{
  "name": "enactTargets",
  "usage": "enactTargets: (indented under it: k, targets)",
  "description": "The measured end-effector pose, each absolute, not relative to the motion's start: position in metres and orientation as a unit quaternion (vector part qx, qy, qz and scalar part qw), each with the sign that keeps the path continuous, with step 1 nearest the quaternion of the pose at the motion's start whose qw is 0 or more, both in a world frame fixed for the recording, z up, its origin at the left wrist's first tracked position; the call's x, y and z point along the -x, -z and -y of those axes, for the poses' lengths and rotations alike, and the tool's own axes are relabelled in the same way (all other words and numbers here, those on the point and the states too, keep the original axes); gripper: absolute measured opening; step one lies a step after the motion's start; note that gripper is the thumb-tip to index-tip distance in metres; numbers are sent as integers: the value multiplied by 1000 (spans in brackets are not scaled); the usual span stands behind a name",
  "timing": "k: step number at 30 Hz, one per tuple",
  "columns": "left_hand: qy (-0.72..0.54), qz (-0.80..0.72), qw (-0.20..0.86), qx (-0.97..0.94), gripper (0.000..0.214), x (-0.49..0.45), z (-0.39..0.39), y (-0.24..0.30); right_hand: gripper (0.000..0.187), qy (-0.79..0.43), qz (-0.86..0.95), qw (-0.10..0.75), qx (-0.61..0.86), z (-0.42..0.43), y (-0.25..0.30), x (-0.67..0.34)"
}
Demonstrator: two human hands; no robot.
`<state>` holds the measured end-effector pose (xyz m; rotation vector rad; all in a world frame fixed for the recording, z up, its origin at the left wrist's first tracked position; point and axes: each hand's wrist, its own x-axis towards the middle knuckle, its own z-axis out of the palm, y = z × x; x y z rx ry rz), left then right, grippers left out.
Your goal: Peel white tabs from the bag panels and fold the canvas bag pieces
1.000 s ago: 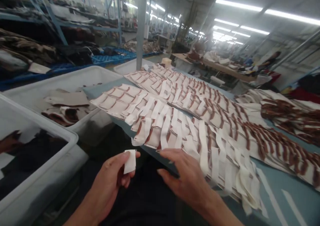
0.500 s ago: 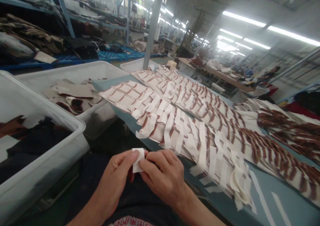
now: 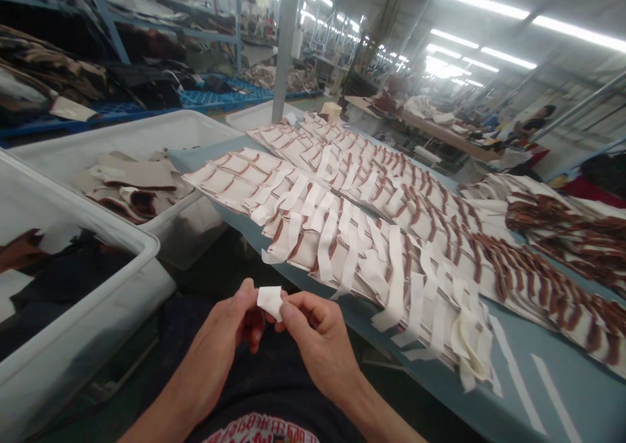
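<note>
A small white strip piece (image 3: 270, 301) sits pinched between both of my hands, over my lap. My left hand (image 3: 222, 345) grips its left edge with thumb and fingers closed. My right hand (image 3: 315, 342) pinches its right edge, fingers curled. Just beyond my hands, rows of beige pieces with brown trim (image 3: 342, 234) lie overlapped on the blue table (image 3: 533, 391), each with a white strip across it.
Two white plastic bins stand at left: the near one (image 3: 73, 358) holds dark pieces, the far one (image 3: 161, 136) holds beige and brown pieces. A grey post (image 3: 283, 45) rises behind the table. Shelves with material line the left. A person sits far right (image 3: 531, 126).
My right hand left the table's rows and came to the white piece in my left hand. Both hands now pinch it and have lifted it slightly.
</note>
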<state>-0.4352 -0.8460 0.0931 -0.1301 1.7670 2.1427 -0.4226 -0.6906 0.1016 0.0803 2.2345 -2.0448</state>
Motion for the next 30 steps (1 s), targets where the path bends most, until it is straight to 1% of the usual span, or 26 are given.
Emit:
enactTargets:
  k: [6, 10, 14, 16, 19, 21, 23, 26, 30]
  targets:
    - [-723, -664, 185, -48, 45, 437, 856, -80, 28, 660, -750, 40, -23, 685, -104, 424]
    - [-711, -672, 189, -80, 42, 439, 858, -83, 24, 635, -773, 14, -13, 684, -104, 425]
    - [-676, -714, 156, -94, 32, 444, 853, -93, 23, 643, -765, 4, -9, 684, -105, 427]
    - [-665, -727, 134, -101, 32, 444, 851, -95, 24, 660, -751, 5, -12, 684, -106, 428]
    - [-643, -753, 97, -103, 38, 441, 849, -90, 25, 657, -754, -5, -5, 684, -109, 429]
    - [-623, -770, 75, -117, 39, 435, 847, -84, 25, 640, -767, -34, -2, 682, -111, 432]
    - [-608, -780, 54, -135, 35, 428, 845, -79, 26, 630, -773, -79, -7, 679, -115, 437]
    - [-610, -781, 43, -126, 30, 414, 842, -74, 29, 639, -758, -132, -18, 672, -123, 453]
    - [-626, -767, 39, -134, 31, 398, 842, -67, 33, 674, -725, -142, -16, 661, -135, 481]
